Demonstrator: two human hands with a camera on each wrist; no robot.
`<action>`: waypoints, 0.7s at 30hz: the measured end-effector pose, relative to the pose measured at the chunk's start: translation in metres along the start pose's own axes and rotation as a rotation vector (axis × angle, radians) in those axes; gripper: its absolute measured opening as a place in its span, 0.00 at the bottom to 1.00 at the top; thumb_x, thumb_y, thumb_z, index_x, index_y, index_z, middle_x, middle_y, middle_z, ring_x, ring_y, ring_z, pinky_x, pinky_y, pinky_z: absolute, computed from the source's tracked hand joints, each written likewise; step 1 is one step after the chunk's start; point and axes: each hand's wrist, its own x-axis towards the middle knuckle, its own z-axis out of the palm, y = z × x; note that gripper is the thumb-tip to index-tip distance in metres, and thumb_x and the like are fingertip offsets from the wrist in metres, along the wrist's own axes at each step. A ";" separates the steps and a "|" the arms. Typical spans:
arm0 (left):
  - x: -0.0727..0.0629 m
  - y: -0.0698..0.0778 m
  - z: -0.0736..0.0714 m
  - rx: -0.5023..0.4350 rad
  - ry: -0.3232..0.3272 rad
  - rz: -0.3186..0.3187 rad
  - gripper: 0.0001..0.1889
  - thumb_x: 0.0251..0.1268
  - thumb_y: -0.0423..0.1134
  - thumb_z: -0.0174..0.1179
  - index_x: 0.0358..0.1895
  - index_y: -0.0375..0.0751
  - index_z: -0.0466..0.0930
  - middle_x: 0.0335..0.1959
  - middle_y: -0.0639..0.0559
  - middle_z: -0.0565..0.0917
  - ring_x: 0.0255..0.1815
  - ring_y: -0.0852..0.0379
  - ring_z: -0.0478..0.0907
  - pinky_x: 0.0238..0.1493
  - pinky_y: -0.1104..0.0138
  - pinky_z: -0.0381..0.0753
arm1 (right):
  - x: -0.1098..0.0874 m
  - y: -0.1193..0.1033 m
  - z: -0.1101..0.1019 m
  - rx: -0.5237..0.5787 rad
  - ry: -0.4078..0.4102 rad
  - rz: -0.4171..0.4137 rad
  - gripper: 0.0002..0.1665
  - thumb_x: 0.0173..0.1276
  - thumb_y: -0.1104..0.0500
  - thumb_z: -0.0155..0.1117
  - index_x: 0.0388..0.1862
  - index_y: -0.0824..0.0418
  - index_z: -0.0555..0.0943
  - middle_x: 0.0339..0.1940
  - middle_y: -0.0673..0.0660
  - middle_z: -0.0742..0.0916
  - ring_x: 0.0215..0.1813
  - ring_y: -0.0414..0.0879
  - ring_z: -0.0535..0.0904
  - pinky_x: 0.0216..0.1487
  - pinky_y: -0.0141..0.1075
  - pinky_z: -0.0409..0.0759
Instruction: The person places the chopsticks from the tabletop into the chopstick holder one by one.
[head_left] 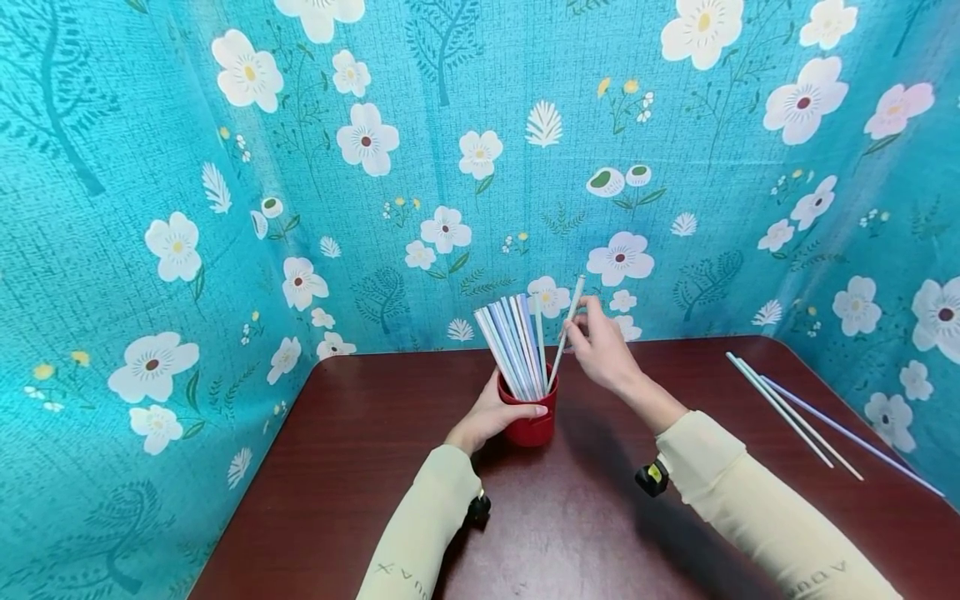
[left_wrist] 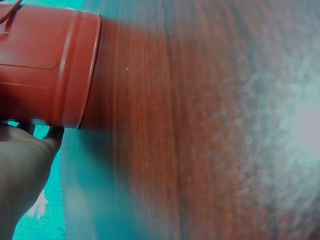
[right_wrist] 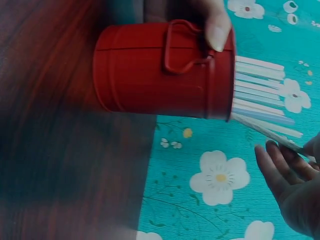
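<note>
A small red metal bucket with a wire handle stands upright on the table. My left hand grips it from the left, thumb across the front near the rim; in the right wrist view that thumb lies by the handle. A bunch of long pale straws, white, bluish and greenish, leans to the left out of the bucket. On the right side, my right hand pinches one pale greenish straw between thumb and fingers. This straw tilts to the right, its lower end inside the bucket and hidden by the rim.
Two pale green straws and a lavender straw lie on the right side of the dark red-brown table. A turquoise flowered cloth hangs behind the table and along both sides.
</note>
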 end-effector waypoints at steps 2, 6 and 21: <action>0.000 0.000 0.000 -0.002 -0.006 0.005 0.49 0.48 0.53 0.80 0.73 0.71 0.59 0.67 0.64 0.73 0.68 0.55 0.69 0.62 0.53 0.79 | 0.000 0.004 0.004 -0.054 -0.020 0.002 0.19 0.81 0.60 0.53 0.65 0.64 0.64 0.39 0.60 0.88 0.39 0.52 0.86 0.42 0.45 0.83; 0.001 0.001 0.000 -0.005 -0.015 0.014 0.49 0.49 0.52 0.80 0.73 0.72 0.58 0.66 0.64 0.73 0.67 0.56 0.69 0.62 0.53 0.79 | -0.001 0.010 0.012 -0.103 -0.064 0.010 0.22 0.80 0.60 0.55 0.67 0.66 0.64 0.38 0.58 0.87 0.37 0.51 0.80 0.41 0.45 0.75; 0.002 0.001 -0.002 -0.027 -0.032 0.026 0.50 0.50 0.50 0.79 0.74 0.73 0.56 0.67 0.65 0.73 0.68 0.56 0.68 0.64 0.54 0.77 | 0.006 0.017 0.029 -0.076 -0.099 0.034 0.22 0.77 0.62 0.59 0.65 0.65 0.67 0.42 0.59 0.88 0.41 0.51 0.83 0.44 0.45 0.77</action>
